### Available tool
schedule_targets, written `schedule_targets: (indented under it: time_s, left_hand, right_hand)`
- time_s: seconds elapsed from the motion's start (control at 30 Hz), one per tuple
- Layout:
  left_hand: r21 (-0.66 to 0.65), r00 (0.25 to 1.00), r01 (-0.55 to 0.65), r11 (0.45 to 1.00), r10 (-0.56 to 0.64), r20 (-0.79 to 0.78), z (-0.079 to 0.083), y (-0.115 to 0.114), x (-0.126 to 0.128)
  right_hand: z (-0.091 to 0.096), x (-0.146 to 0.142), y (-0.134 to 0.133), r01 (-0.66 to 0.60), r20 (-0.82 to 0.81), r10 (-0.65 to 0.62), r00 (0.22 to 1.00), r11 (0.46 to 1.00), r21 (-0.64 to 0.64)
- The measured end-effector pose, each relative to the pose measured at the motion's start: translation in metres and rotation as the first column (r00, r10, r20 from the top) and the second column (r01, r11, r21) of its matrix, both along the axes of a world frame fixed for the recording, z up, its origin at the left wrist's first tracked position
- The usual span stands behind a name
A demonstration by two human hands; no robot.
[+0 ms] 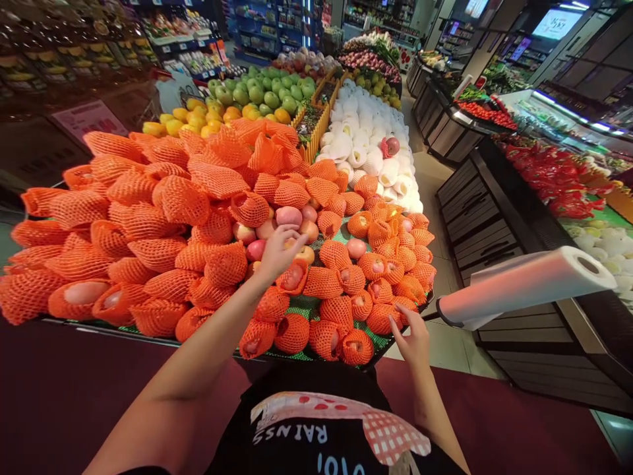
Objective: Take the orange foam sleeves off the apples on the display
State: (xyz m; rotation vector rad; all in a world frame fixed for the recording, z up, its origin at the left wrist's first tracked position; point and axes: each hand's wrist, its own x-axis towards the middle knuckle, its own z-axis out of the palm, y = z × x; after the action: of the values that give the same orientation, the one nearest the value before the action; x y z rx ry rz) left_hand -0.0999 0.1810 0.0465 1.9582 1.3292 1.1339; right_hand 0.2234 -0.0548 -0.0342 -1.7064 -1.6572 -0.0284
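My left hand (281, 252) reaches over a cluster of bare apples in the middle of the display, its fingers stretched out and apart. Just beyond its fingertips lies a pink apple (289, 217); a redder apple (256, 250) is beside the hand. Whether the fingers touch any fruit is hard to tell. At the display's front right corner, my right hand (414, 335) hovers open, thumb and fingers apart, close to an apple in an orange foam net (380, 318). Many more netted fruits (168, 257) are piled on the left. Another bare apple (356, 248) sits between netted ones.
A roll of clear plastic bags (529, 287) sticks out at the right corner. Behind are white-netted fruits (356, 125), green fruits (267, 92) and yellow-orange fruits (190, 119). Yellow slatted dividers (311, 142) separate the sections. Another produce counter (499, 224) stands across the aisle.
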Motion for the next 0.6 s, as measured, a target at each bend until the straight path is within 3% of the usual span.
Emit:
schedule_targets:
  time_s: [0.1, 0.27, 0.33, 0.5, 0.6]
  left_hand:
    - [0.064, 0.986, -0.159, 0.985, 0.155, 0.061, -0.002, 0.024, -0.043]
    - [0.172, 0.915, -0.399, 0.901, 0.402, 0.016, 0.015, 0.051, -0.095]
    - [0.204, 0.891, -0.431, 0.879, 0.450, -0.058, 0.021, 0.060, -0.105]
    - [0.168, 0.908, -0.378, 0.910, 0.400, -0.124, 0.023, 0.080, -0.114]
    - [0.202, 0.869, -0.423, 0.883, 0.459, -0.186, 0.026, 0.074, -0.105]
  right_hand:
    - [-0.007, 0.003, -0.004, 0.012, -0.020, -0.012, 1.000, 1.000, -0.014]
    - [-0.015, 0.007, -0.004, -0.002, -0.008, 0.002, 1.000, 1.000, -0.011]
    - [-0.016, 0.006, -0.002, -0.013, 0.001, 0.013, 1.000, 1.000, 0.002]
    - [-0.016, 0.003, 0.002, -0.023, -0.013, 0.023, 1.000, 1.000, 0.004]
    - [-0.016, 0.000, 0.002, -0.023, -0.031, 0.023, 0.999, 1.000, -0.004]
